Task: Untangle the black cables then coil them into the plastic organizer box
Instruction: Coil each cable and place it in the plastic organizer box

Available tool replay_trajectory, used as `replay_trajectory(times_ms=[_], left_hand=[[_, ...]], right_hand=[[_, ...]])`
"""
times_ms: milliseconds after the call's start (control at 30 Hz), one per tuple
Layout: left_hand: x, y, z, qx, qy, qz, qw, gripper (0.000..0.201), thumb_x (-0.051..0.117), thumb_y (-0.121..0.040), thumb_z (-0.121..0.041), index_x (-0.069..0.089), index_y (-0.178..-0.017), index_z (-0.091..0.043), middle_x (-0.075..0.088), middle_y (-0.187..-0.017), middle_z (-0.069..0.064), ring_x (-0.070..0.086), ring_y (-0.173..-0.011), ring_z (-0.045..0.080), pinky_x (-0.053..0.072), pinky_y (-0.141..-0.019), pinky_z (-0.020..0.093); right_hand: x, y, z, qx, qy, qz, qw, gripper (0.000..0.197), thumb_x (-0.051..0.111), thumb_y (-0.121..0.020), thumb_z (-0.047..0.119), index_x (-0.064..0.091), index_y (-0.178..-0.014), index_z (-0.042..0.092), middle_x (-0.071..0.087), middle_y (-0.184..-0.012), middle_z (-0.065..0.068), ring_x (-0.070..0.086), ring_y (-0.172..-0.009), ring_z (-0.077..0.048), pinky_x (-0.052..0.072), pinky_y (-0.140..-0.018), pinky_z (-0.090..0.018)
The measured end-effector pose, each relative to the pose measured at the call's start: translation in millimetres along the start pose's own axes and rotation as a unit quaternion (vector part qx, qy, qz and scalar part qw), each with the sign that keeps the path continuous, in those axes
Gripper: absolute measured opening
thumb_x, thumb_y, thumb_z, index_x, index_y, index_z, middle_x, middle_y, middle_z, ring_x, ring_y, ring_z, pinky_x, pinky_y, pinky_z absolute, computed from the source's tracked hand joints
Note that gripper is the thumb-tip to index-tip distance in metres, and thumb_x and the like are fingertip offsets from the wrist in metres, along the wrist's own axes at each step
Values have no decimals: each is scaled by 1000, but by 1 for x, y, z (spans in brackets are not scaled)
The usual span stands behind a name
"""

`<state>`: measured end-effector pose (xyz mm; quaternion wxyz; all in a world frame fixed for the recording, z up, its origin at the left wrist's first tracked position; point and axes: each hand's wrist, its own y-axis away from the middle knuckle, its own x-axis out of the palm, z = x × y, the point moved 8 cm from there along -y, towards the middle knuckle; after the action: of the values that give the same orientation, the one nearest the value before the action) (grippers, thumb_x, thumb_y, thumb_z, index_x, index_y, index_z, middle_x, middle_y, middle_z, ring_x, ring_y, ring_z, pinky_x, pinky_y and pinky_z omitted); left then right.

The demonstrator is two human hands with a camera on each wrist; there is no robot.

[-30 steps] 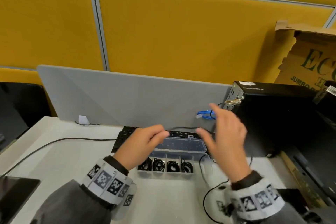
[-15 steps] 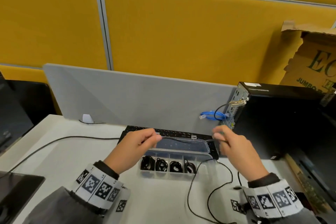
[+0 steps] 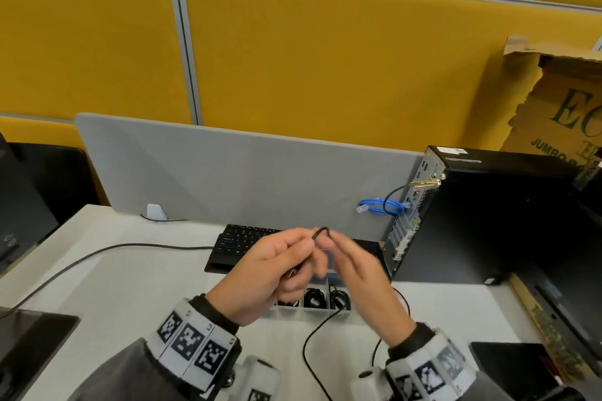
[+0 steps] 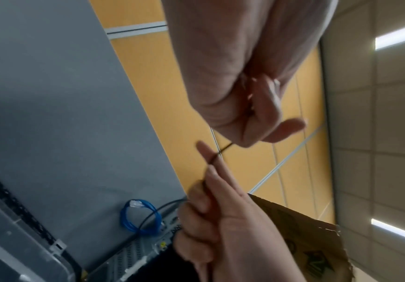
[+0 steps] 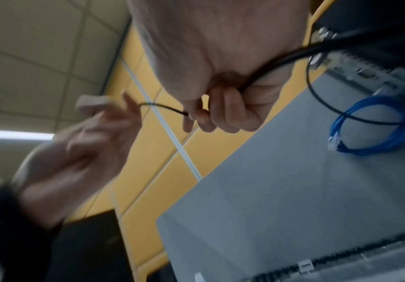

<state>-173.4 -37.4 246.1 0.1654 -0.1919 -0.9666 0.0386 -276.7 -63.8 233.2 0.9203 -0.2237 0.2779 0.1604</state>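
Note:
Both hands are raised together above the clear plastic organizer box. My left hand pinches a thin black cable, which bends in a short loop between the hands. In the left wrist view my left hand pinches the black cable, which runs over the right index finger. My right hand has its fingers curled round the cable; in the right wrist view my right hand grips the black cable. The slack trails down onto the table. Coiled black cables lie in the box's compartments.
A black keyboard lies behind the box, before a grey divider. A black computer tower with a coiled blue cable stands at the right. Another cable crosses the white table at the left. Dark flat devices sit at both near corners.
My hands, apart over the box lid with the cable stretched between them, have come together and risen. The cable is now bent into a short loop between them.

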Motion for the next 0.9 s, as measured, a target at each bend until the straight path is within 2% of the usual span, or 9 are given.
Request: replay_trajectory(times_ms=[67,133,200,333,467,567,667,767,900], left_hand=[[-5,-7,-8,44,30,-45,998,24,46,-93,-16,61,-106,-3,70,-95,11,67,-75,19,56,-67,25],[-23,-11,-13,81,-20,-108,991,21,45,-92,-13,58,-105,-4,64,-122,6,62,-111,18,50,-95,31],[-40,-11,-15,102,-189,-148,966,10,43,-94,-10,53,-93,-13,57,-130,-1,57,-117,10,45,-102,33],[-61,-5,0,33,-442,-154,883,19,40,-97,-17,38,-80,-24,59,-125,-1,65,-97,4,53,-88,33],[-44,-1,25,-76,-279,-76,954,17,39,-98,-15,48,-85,-9,70,-98,12,71,-71,24,57,-67,30],[-5,5,31,-124,-67,27,990,34,37,-94,-28,58,-89,-2,70,-81,18,67,-54,24,51,-52,25],[1,2,12,-73,57,-13,996,36,43,-92,-27,63,-92,3,71,-78,16,63,-46,19,49,-48,23],[-15,-6,-3,9,90,-83,992,32,44,-88,-19,60,-105,3,72,-95,16,71,-71,23,57,-65,26],[-48,-12,0,46,-209,-177,961,27,47,-94,-11,57,-119,-8,70,-109,2,68,-98,11,52,-90,26]], right_hand=[[29,12,9,-40,90,54,994,27,24,-98,38,46,-113,44,65,-79,4,63,-75,-15,52,-72,-41],[48,26,21,-70,166,106,978,28,16,-95,42,40,-108,34,57,-71,2,56,-68,-23,48,-66,-43],[47,32,29,-87,162,115,976,29,17,-98,44,42,-100,29,47,-65,9,51,-65,-17,46,-65,-39],[3,20,28,-107,160,39,981,44,19,-91,62,50,-87,32,53,-62,16,53,-61,-3,44,-57,-18],[-32,9,35,-149,210,-87,962,31,33,-93,54,58,-89,35,61,-65,18,54,-56,3,43,-54,-11],[-43,-4,26,-118,168,-155,966,30,40,-90,53,63,-87,33,58,-65,25,52,-55,4,44,-56,-15],[-14,-12,-5,-19,156,-25,987,28,35,-95,43,60,-103,32,67,-79,12,62,-68,-3,52,-69,-29],[46,14,-12,6,181,216,959,26,32,-100,33,53,-114,26,66,-96,0,63,-85,-19,51,-79,-38],[68,43,12,-4,126,320,939,29,33,-100,37,58,-99,23,49,-69,14,45,-61,0,39,-62,-18]])
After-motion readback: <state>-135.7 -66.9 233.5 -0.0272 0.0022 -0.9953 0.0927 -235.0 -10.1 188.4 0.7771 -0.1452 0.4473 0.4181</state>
